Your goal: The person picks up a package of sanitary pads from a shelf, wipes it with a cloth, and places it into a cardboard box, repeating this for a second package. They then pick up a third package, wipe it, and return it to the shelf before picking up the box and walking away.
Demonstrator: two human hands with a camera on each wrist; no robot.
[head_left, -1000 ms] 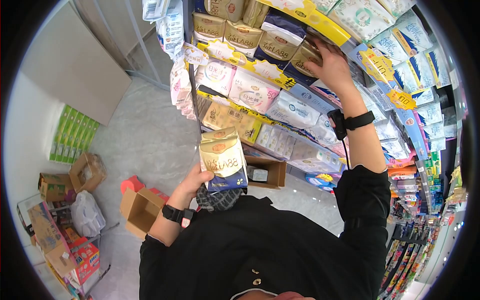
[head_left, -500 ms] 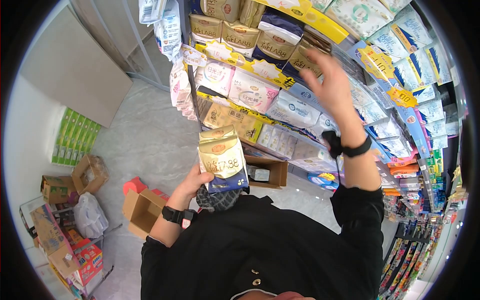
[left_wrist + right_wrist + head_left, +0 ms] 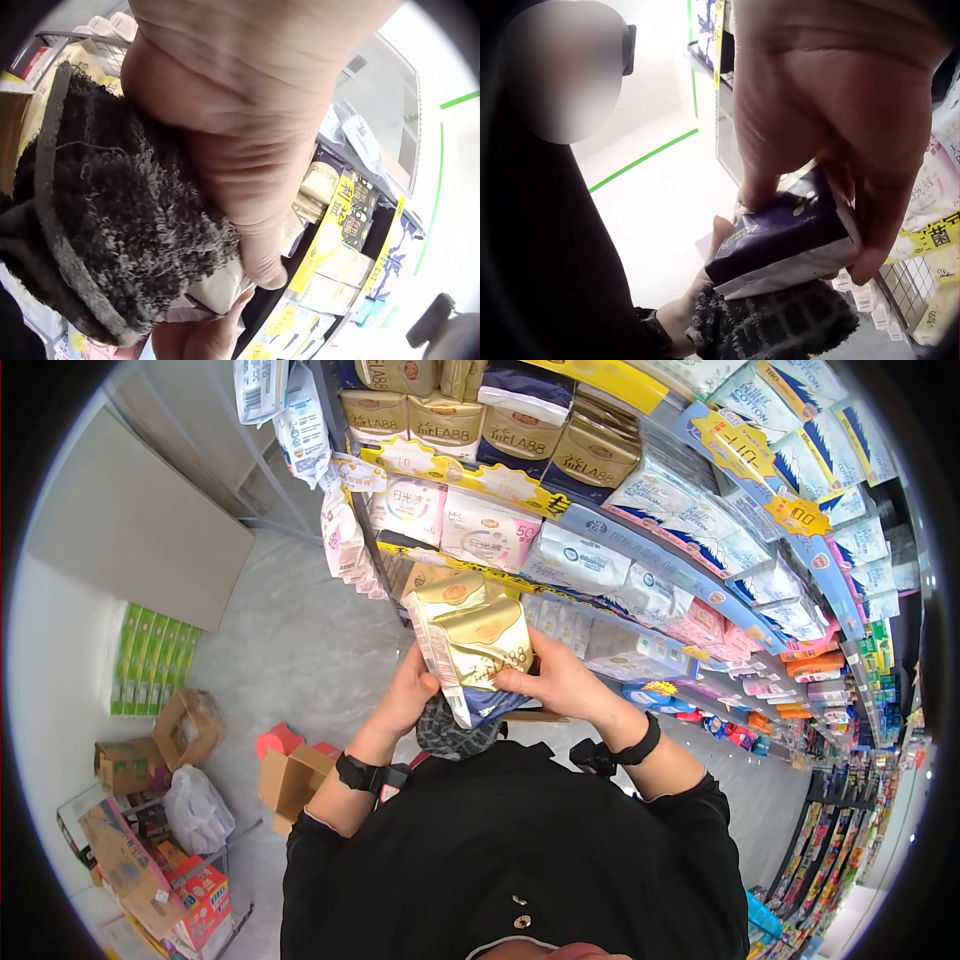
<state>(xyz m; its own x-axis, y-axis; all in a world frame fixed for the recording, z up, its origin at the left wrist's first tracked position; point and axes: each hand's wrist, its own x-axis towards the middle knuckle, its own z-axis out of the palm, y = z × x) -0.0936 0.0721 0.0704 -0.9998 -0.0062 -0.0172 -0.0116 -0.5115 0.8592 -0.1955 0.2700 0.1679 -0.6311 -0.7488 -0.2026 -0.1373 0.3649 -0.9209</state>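
In the head view, gold and navy packs (image 3: 478, 635) are held together in front of the chest, between both hands. The left hand (image 3: 405, 695) grips their left side with its thumb at the edge. On the other side, the right hand (image 3: 565, 678) grips them, thumb lying across the front. The right wrist view shows the navy end of a pack (image 3: 787, 225) under the right hand (image 3: 832, 112). A dark fuzzy checked cloth (image 3: 127, 202) hangs by the left hand (image 3: 240, 112) in the left wrist view, hiding most of the packs there.
Shelves hold gold packs (image 3: 445, 425), pink and white packs (image 3: 490, 538) and blue-white packs (image 3: 580, 558), with yellow price strips (image 3: 470, 478) along their edges. Open cardboard boxes (image 3: 290, 785), a white plastic bag (image 3: 197, 810) and stacked goods stand on the floor at left.
The right hand has come down from the upper shelf to the packs and now grips them. The packs have moved slightly up and right and tilted. The view has shifted a little.
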